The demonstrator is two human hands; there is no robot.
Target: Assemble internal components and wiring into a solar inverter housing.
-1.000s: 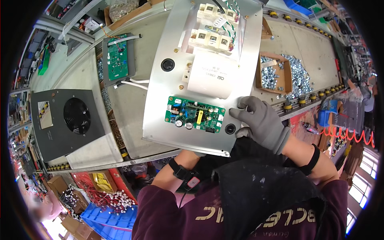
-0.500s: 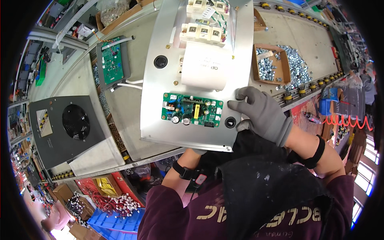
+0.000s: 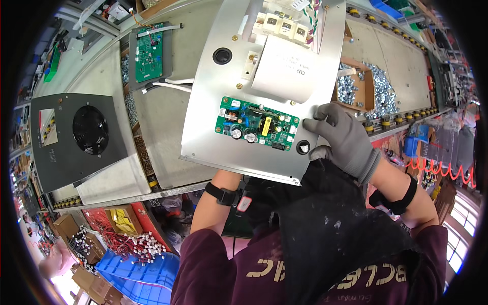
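On steel workbench [image 3: 168, 117]: metal panel [image 3: 213, 117].

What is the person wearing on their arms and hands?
The right hand wears a grey knit glove with a snug cuff. A black strap wraps the right forearm, and a black band circles the left wrist. The left hand is hidden under the metal plate, so any glove there cannot be seen. Dark maroon sleeves are pushed up the arms.

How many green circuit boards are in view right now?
2: one green circuit board on the metal plate near the gloved right hand, another on the bench, upper left. More may be hidden.
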